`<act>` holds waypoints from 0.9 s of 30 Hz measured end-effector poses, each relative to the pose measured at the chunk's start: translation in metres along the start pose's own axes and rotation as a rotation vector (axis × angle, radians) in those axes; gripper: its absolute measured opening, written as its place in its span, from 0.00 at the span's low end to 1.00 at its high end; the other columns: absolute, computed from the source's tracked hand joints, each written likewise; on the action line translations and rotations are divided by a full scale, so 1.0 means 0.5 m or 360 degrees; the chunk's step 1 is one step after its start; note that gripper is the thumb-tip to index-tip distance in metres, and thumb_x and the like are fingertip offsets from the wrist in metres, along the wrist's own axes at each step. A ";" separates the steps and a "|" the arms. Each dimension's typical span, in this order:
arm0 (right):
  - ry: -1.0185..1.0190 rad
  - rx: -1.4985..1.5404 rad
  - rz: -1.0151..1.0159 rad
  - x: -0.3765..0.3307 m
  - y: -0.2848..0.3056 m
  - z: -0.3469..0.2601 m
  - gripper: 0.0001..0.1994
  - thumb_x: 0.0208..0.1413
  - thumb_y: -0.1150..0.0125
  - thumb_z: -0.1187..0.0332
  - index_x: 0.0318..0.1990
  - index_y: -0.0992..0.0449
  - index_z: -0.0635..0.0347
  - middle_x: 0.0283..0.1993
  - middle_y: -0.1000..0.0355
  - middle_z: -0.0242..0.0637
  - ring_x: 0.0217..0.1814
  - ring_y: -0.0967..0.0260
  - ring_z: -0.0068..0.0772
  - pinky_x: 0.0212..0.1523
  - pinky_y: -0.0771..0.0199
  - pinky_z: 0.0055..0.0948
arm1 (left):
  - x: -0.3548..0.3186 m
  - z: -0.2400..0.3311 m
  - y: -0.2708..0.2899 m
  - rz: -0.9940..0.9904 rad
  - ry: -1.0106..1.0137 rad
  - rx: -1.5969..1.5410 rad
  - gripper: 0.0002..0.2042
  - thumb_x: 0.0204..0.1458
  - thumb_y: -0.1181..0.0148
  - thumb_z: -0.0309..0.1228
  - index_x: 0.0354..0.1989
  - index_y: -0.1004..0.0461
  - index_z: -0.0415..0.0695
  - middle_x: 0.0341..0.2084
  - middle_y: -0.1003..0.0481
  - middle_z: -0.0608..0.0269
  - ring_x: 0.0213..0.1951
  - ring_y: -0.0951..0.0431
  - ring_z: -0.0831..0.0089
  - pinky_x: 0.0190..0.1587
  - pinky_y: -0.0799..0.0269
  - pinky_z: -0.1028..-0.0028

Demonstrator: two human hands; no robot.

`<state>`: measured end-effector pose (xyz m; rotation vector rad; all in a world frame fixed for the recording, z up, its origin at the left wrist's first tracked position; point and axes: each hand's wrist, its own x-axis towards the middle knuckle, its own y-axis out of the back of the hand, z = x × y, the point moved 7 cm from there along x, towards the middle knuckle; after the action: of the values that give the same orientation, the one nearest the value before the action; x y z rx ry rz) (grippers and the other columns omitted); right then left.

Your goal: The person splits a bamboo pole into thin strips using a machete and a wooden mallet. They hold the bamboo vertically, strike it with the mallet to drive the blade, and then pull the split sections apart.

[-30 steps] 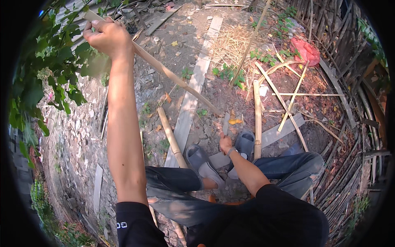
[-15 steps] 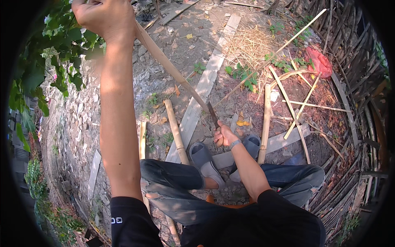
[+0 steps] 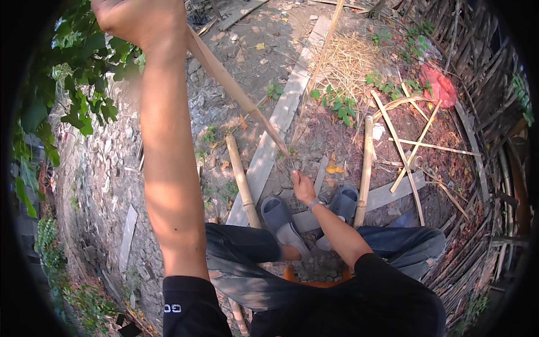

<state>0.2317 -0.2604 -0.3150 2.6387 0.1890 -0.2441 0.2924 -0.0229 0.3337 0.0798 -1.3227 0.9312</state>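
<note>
My left hand [image 3: 137, 22] is raised at the upper left, fingers closed in a fist and partly cut off by the picture's edge. From behind its wrist a long split bamboo piece [image 3: 233, 90] slants down towards the middle, ending just above my right hand. A thin bamboo strip [image 3: 320, 64] rises from near that lower end to the top edge. My right hand [image 3: 304, 188], a watch on its wrist, is closed low between my feet. It grips a knife [image 3: 291, 163], whose dark blade now shows only as a narrow line; its handle is hidden in the fingers.
Upright bamboo stakes stand beside my feet, one on the left [image 3: 241, 180] and one on the right [image 3: 366, 163]. A grey board [image 3: 286, 106] lies on the ground. Crossed bamboo strips [image 3: 404, 151], a red bag [image 3: 438, 87] and a stick fence [image 3: 494, 101] are at right; leafy vines [image 3: 78, 84] hang left.
The thin strip has swung leftward from a low rightward slant to nearly upright. My right hand has turned, so the knife blade looks thinner. My left forearm has shifted slightly right.
</note>
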 end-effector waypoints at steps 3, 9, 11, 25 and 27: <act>-0.0982 0.0006 -0.0474 -0.073 -0.057 0.118 0.34 0.69 0.60 0.37 0.29 0.29 0.62 0.15 0.37 0.36 0.11 0.44 0.39 0.21 0.32 0.45 | 0.034 -0.024 0.059 0.0016 -0.0053 0.0111 0.10 0.69 0.48 0.33 0.49 0.33 0.38 0.22 0.28 0.66 0.20 0.31 0.81 0.20 0.36 0.80; -0.1623 0.1971 -0.0751 -0.070 -0.118 0.125 0.30 0.68 0.60 0.35 0.36 0.34 0.55 0.17 0.50 0.23 0.12 0.57 0.25 0.20 0.37 0.37 | 0.028 -0.067 0.072 -0.0007 0.0244 0.0111 0.15 0.69 0.51 0.32 0.55 0.41 0.32 0.24 0.24 0.58 0.22 0.26 0.76 0.19 0.31 0.76; -0.1482 0.1753 -0.0538 -0.065 -0.077 0.096 0.26 0.70 0.59 0.39 0.35 0.35 0.54 0.18 0.47 0.24 0.12 0.55 0.22 0.22 0.36 0.38 | 0.037 -0.086 0.103 -0.0001 0.0311 0.0178 0.16 0.69 0.52 0.32 0.56 0.42 0.32 0.25 0.23 0.59 0.22 0.26 0.76 0.19 0.31 0.76; -0.1183 0.2451 -0.0888 -0.268 0.243 -0.256 0.10 0.60 0.40 0.65 0.41 0.32 0.61 0.20 0.43 0.16 0.13 0.50 0.11 0.29 0.39 0.23 | 0.042 -0.077 0.151 -0.0138 0.0563 0.0010 0.13 0.72 0.59 0.35 0.57 0.45 0.40 0.29 0.30 0.61 0.23 0.33 0.79 0.25 0.34 0.76; -0.1275 0.2719 -0.1071 -0.249 0.312 -0.367 0.09 0.63 0.43 0.67 0.42 0.32 0.64 0.19 0.42 0.15 0.13 0.48 0.10 0.29 0.37 0.22 | 0.047 -0.059 0.154 -0.0159 0.0567 0.0018 0.13 0.72 0.60 0.36 0.57 0.45 0.41 0.29 0.30 0.62 0.24 0.33 0.79 0.26 0.34 0.76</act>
<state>0.1632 -0.3210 -0.0596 3.3822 0.8692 -2.5816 0.2669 0.0557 0.3108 -0.0118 -0.9748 0.8242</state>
